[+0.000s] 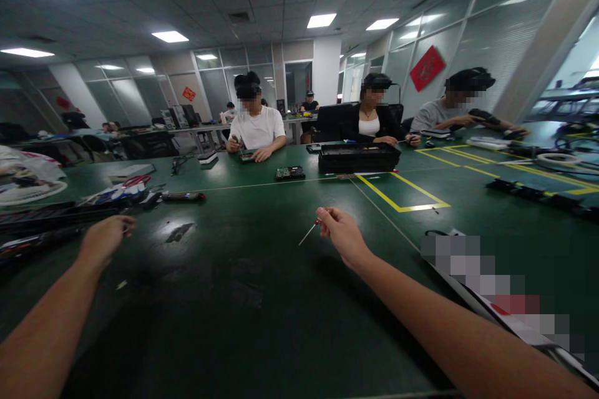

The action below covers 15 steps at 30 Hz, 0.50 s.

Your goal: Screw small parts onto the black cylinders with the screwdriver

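Note:
My right hand (340,234) is closed around a thin screwdriver (307,234). A bit of red shows at the handle, and the metal shaft slants down and left above the green table (262,343). At the left, my left hand (103,238) hovers over the table with curled fingers; whether anything is in them is hidden. It is closest to a pile of tools and cables (51,218). Past it lies a dark pen-shaped tool (183,197). Further ahead, between the hands, sits a small device with a bare circuit board (290,173).
A long black bin (359,159) stands ahead, with yellow tape (400,207) marking the tabletop. Red-handled scissors (136,181) lie among the left clutter. A pale, blurred-out object (496,293) rests beside my right forearm. Several people sit across the table, handling parts.

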Available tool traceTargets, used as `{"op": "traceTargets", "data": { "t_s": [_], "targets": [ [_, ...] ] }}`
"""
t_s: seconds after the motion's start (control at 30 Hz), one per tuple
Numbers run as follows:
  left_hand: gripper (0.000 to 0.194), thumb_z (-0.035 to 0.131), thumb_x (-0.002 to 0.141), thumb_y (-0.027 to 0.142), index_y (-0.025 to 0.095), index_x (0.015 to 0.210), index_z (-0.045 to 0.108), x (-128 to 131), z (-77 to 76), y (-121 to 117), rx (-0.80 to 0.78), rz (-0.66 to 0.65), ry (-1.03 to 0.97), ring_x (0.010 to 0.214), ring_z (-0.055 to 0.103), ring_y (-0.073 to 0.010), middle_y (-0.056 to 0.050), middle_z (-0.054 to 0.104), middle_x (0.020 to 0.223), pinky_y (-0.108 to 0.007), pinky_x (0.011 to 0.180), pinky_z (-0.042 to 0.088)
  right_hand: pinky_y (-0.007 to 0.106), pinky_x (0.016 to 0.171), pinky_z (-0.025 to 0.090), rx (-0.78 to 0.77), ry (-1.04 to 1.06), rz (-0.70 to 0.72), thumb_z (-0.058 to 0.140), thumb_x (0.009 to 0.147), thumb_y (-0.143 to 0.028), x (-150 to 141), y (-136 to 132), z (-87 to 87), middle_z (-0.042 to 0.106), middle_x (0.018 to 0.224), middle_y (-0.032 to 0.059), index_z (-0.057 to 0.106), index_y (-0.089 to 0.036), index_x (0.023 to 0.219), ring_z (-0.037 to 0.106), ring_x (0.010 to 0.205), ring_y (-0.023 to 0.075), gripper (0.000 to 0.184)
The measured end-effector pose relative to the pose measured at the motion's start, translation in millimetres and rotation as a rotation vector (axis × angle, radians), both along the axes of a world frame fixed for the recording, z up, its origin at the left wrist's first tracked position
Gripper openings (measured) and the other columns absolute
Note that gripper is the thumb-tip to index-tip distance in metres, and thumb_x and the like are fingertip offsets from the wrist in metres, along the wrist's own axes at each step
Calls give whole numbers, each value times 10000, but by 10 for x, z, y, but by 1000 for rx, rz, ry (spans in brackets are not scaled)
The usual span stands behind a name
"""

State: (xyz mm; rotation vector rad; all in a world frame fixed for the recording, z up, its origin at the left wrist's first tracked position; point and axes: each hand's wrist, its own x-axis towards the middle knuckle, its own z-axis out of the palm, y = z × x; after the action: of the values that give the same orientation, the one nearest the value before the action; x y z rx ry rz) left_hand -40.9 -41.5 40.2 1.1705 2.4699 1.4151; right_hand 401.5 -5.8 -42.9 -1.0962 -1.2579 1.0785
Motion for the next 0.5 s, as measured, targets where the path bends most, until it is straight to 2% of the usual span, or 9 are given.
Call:
{"op": "traceTargets", "data": {
  "t_s": [0.07, 0.17, 0.23, 0.3, 0.4, 0.5],
  "targets": [
    [214, 427, 694, 88, 98, 781, 622, 221, -135, 232, -62, -189, -79, 672, 563, -111, 38, 587, 617, -170, 625, 431, 285, 598, 429, 1, -46, 35, 636, 800, -565, 4, -28, 29, 600, 657, -2, 640, -196, 745, 520, 591, 131, 373],
    [301, 463, 690, 169, 106, 916, 651, 752, -314, 444, -126, -464, -170, 694, 572, -145, -8, 614, 731, -198, 581, 405, 289, 618, 424, 48, -99, 64, 651, 790, -559, 5, -70, 72, 630, 687, 8, 648, -203, 718, 540, 619, 142, 363],
    [307, 473, 688, 207, 114, 921, 651, 1188, -403, 467, -133, -595, -204, 720, 582, -163, -34, 619, 780, -224, 597, 421, 295, 627, 422, 80, -103, 55, 665, 780, -548, 5, -94, 102, 627, 671, 10, 643, -204, 688, 552, 634, 153, 357],
    [347, 480, 709, 228, 132, 1006, 633, 1616, -482, 417, -129, -752, -216, 770, 578, -184, -51, 616, 844, -248, 623, 423, 299, 626, 421, 76, -88, 45, 667, 781, -533, 7, -110, 128, 632, 683, 15, 661, -201, 717, 555, 643, 157, 337],
    [443, 538, 691, 144, 163, 1133, 567, 2102, -623, 310, -188, -810, -122, 821, 586, -191, -64, 624, 974, -268, 666, 436, 294, 613, 415, 89, 9, 29, 631, 808, -525, 12, -108, 146, 622, 698, 12, 688, -199, 801, 523, 617, 141, 331],
    [393, 548, 741, 95, 171, 1127, 557, 2314, -795, 260, -139, -849, -10, 923, 600, -203, -78, 628, 1047, -301, 781, 461, 302, 650, 447, 117, 135, 39, 627, 810, -514, 7, -85, 135, 636, 749, 21, 691, -204, 889, 545, 656, 145, 327]
  ]
}}
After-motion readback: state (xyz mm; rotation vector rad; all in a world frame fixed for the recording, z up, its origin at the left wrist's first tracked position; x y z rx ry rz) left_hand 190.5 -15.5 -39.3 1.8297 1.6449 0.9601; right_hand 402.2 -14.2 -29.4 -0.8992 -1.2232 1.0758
